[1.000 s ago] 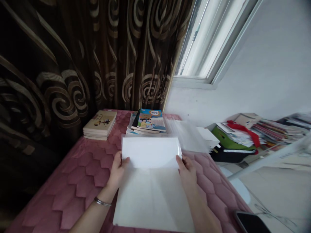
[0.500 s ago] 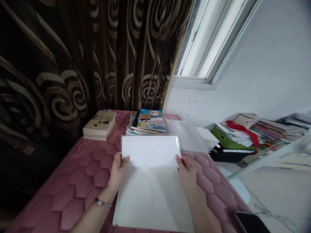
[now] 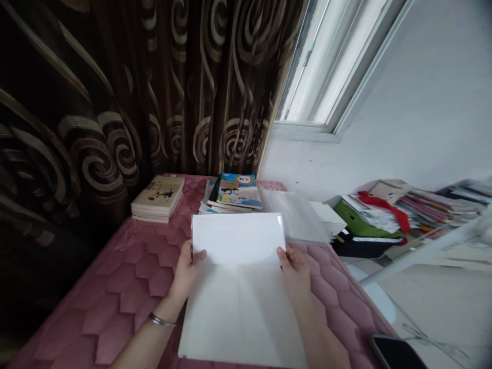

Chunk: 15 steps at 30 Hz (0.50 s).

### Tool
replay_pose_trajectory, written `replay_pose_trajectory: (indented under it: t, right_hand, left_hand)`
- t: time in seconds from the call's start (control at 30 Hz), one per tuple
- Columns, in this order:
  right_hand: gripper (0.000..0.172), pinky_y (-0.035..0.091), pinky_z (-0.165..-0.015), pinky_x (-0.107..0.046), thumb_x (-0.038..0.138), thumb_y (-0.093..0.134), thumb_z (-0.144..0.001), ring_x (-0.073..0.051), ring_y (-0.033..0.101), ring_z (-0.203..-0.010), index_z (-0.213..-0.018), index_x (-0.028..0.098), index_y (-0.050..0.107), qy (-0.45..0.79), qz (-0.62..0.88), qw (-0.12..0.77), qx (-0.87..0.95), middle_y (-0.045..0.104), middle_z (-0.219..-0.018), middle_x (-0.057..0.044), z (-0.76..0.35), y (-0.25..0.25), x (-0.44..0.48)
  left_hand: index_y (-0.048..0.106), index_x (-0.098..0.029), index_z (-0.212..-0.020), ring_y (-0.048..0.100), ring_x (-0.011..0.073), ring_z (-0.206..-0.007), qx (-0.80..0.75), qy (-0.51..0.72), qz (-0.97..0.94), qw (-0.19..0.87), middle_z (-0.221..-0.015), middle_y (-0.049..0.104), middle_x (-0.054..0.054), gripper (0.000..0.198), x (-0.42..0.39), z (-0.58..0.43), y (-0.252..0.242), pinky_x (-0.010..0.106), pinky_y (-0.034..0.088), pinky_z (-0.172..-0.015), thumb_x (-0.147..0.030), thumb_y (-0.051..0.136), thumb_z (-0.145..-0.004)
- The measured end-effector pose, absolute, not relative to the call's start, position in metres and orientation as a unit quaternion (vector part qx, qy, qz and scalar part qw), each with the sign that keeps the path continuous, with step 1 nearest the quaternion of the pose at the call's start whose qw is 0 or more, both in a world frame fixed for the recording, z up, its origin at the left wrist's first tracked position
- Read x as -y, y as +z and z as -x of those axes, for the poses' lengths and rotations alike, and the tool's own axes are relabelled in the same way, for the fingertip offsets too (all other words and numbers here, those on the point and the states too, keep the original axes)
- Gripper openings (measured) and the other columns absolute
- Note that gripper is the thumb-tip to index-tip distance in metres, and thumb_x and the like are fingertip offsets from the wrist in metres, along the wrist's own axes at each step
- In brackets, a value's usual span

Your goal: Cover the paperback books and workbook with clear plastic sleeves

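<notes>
Two hands held one white sheet [image 3: 238,287] at the centre of the frame, flat on a pink quilted surface [image 3: 126,277]. The sheet's far part was folded or raised toward the camera, showing as a brighter white panel in the middle of the frame. Left hand [image 3: 187,271], lower centre-left: fingers closed on the sheet's left edge, thumb on top. A thin bracelet [image 3: 161,321] sat on that wrist. Right hand [image 3: 295,270], lower centre-right: pinching the sheet's right edge in the same way.

Beyond the sheet, upper centre: a stack of books topped by a colourful textbook [image 3: 238,191]. Left of it, a separate stack of beige books [image 3: 158,197], against a dark swirl-pattern curtain [image 3: 115,92]. Clear plastic sleeves [image 3: 298,215] lay just right of the textbook stack. Bottom right corner: a dark phone [image 3: 395,352]. Right middle: a cluttered pile of papers and a green box [image 3: 355,218].
</notes>
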State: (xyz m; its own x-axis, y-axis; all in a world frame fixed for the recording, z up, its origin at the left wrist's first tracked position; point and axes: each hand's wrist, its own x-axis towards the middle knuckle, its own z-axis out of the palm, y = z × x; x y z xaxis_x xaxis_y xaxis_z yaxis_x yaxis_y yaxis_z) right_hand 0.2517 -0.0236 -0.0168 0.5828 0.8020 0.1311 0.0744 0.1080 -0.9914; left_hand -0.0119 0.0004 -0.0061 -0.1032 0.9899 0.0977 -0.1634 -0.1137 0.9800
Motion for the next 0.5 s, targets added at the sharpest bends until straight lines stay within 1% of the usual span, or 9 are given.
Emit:
replay_pose_trajectory:
  t: [0.13,0.2,0.37,0.5]
  right_hand:
    - [0.034,0.042,-0.05,-0.03,0.055,0.069,-0.066,-0.017,0.052,-0.054,-0.07,0.024,0.057,0.274,0.585,0.672,0.363,0.059,-0.062,0.001,-0.247,-0.014,0.025]
    - [0.033,0.043,-0.05,-0.03,0.052,0.071,-0.065,-0.016,0.052,-0.055,-0.074,0.025,0.056,0.296,0.564,0.685,0.354,0.059,-0.064,0.002,-0.246,-0.016,0.025]
    - [0.039,0.046,-0.054,-0.029,0.047,0.075,-0.064,-0.016,0.057,-0.06,-0.084,0.023,0.053,0.333,0.536,0.688,0.359,0.063,-0.073,0.002,-0.249,-0.024,0.023]
    - [0.043,0.045,-0.054,-0.026,0.049,0.075,-0.063,-0.014,0.055,-0.059,-0.086,0.023,0.05,0.3,0.564,0.679,0.361,0.059,-0.07,0.004,-0.254,-0.031,0.018]
  left_hand:
    - [0.051,-0.02,-0.098,0.063,0.0171,-0.078,-0.462,0.588,-0.456,0.482,-0.088,0.066,0.002,0.04,-0.002,0.011,-0.012,0.027,0.048,-0.067,-0.041,0.07,-0.07]
    - [0.052,-0.019,-0.097,0.063,0.0176,-0.079,-0.471,0.591,-0.457,0.47,-0.088,0.067,0.003,0.038,-0.002,0.011,-0.012,0.027,0.048,-0.067,-0.04,0.07,-0.07]
    - [0.054,-0.019,-0.093,0.063,0.0167,-0.075,-0.483,0.597,-0.438,0.468,-0.085,0.067,0.001,0.037,-0.001,0.01,-0.009,0.025,0.046,-0.065,-0.038,0.072,-0.067]
    - [0.054,-0.019,-0.095,0.063,0.0169,-0.078,-0.481,0.598,-0.448,0.459,-0.086,0.067,0.001,0.036,-0.003,0.01,-0.012,0.026,0.047,-0.069,-0.037,0.071,-0.069]
